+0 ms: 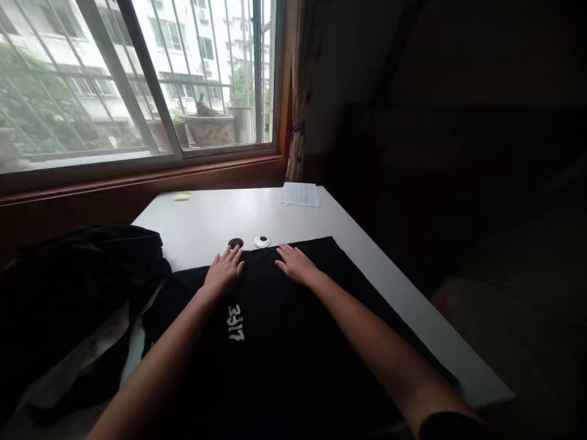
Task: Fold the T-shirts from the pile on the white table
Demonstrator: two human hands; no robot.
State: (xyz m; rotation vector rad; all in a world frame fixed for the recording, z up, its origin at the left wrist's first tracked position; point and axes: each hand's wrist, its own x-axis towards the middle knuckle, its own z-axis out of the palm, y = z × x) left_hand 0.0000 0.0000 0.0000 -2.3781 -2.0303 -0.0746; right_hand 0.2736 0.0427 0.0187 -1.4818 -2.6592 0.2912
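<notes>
A black garment (284,330) with white lettering (235,322) lies spread over the white table (220,214). Both hands rest on its far part. My left hand (224,270) lies flat with fingers stretched toward the far edge, just short of a dark brown round object (235,242). My right hand (296,264) is also flat, its fingertips at the cloth's far edge. Beyond the cloth, between the two hands, sits a white round object with a dark centre (262,241). Neither hand grips anything.
Dark clothes (77,287) are heaped on the left. Printed sheets (300,194) lie at the table's far right corner, and a small yellow piece (182,196) at the far left. Behind the table are a barred window (211,73) and a tied curtain (298,122).
</notes>
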